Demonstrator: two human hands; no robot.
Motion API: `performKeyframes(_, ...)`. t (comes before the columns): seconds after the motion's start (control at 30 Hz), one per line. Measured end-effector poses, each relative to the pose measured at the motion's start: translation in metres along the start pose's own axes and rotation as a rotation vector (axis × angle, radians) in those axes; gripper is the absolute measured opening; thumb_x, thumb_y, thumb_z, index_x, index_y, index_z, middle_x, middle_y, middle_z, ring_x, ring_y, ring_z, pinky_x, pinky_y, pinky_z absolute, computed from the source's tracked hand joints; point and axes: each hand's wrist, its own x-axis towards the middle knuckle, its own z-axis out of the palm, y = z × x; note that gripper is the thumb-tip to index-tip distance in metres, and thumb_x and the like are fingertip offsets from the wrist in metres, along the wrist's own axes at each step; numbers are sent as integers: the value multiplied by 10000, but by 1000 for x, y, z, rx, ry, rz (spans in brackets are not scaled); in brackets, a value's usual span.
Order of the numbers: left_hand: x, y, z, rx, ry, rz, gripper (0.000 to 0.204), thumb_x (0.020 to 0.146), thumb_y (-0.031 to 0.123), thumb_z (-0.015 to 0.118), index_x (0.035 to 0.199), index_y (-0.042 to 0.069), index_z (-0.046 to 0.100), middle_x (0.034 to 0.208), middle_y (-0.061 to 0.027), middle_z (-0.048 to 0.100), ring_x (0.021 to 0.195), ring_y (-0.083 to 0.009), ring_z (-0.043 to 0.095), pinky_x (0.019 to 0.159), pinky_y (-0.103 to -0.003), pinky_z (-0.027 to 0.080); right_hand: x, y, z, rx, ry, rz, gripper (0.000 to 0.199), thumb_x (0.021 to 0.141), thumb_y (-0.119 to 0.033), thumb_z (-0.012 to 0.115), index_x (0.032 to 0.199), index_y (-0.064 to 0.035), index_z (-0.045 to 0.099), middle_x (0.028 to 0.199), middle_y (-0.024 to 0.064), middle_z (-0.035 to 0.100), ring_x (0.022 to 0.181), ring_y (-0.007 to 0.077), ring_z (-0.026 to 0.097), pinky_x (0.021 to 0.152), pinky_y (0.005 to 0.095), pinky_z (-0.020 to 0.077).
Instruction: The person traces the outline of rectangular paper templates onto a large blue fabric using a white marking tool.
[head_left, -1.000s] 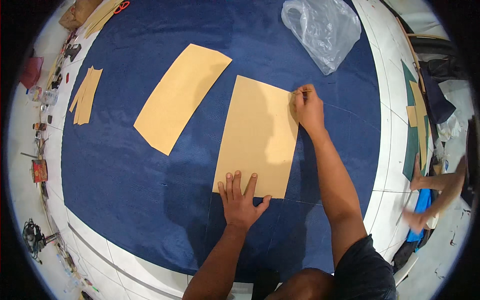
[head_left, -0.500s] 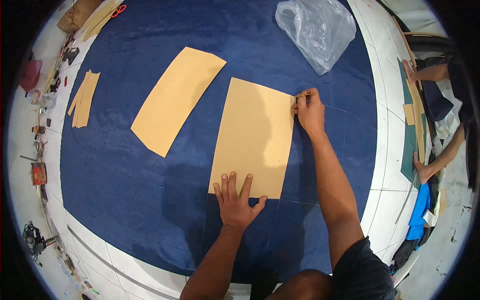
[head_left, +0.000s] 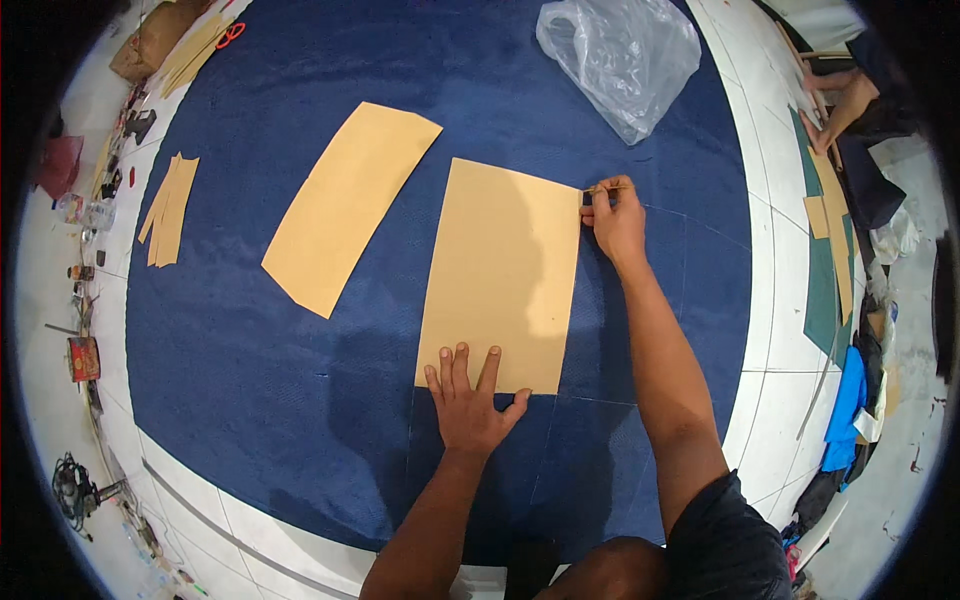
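Note:
A tan rectangular card pattern piece (head_left: 500,270) lies flat on a large dark blue sheet of material (head_left: 250,420). My left hand (head_left: 470,405) presses on its near edge, fingers spread. At its far right corner, my right hand (head_left: 617,212) pinches a thin pointed marking tool (head_left: 597,188), its tip by the card's corner. The tool is too small to name exactly. Faint pale lines run across the blue material right of the card and below it. Left of this card lies a second tan pattern piece (head_left: 350,210) with angled ends.
A clear plastic bag (head_left: 620,60) lies at the far right of the material. Narrow tan strips (head_left: 172,210) rest at the left, red-handled scissors (head_left: 230,36) at the far left. Beyond the right edge, another person's hand (head_left: 820,132) is near green material (head_left: 822,310).
My right hand stays at the card's far right corner with its tool. My left hand keeps pressing. The view has shifted slightly; at the right, the other person's nearer hand has left the green material.

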Motion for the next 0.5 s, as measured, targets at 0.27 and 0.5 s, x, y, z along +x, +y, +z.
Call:
performKeyframes(0.27,3,-2,-7,-26,-37,-6,769,795,526,775,1419,124,575,1466,-308,413,1438,-511,317,1166,-693,202,-74,-27,-22,507,15,47,253,1077,-230,497,1132,-11,612,949,65,668,754,100,626,666,259,538)
performKeyframes(0.5,6,-2,-18,-84,-50,18,698,869,473,731,1432,97,561,1470,-319,403,1430,-530,313,1154,-688,219,-220,-28,-46,453,-200,102,339,1094,-257,463,1184,24,631,948,99,696,791,146,650,732,307,543)
